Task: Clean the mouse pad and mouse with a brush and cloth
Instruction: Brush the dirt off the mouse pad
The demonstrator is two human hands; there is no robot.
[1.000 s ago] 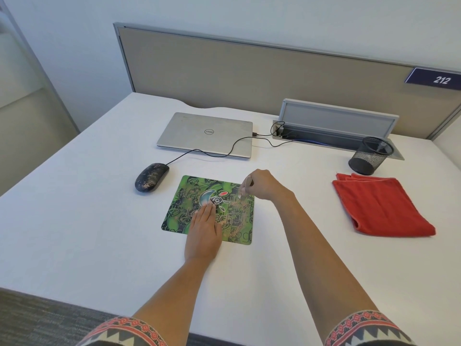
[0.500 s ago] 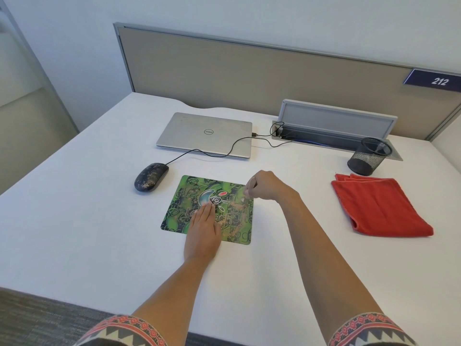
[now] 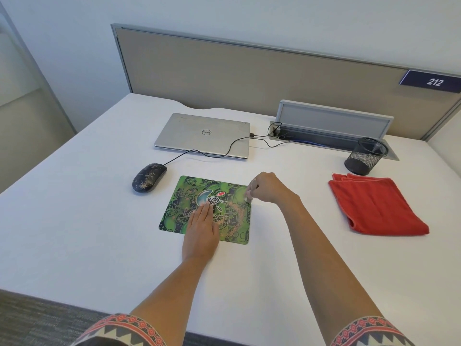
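My left hand (image 3: 200, 231) lies flat on the mouse pad (image 3: 179, 212), fingers together. My right hand (image 3: 269, 187) pinches the blurred brush (image 3: 248, 196) at its right edge.

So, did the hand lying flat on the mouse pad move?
No. The left hand still presses flat on the mouse pad, fingertips beside its middle logo as before.

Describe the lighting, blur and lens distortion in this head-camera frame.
Head view: light is soft and even, with only faint shadows under the mouse and red cloth; the wide-angle lens tilts the partition; the brush in the right hand is smeared, the rest sharp.
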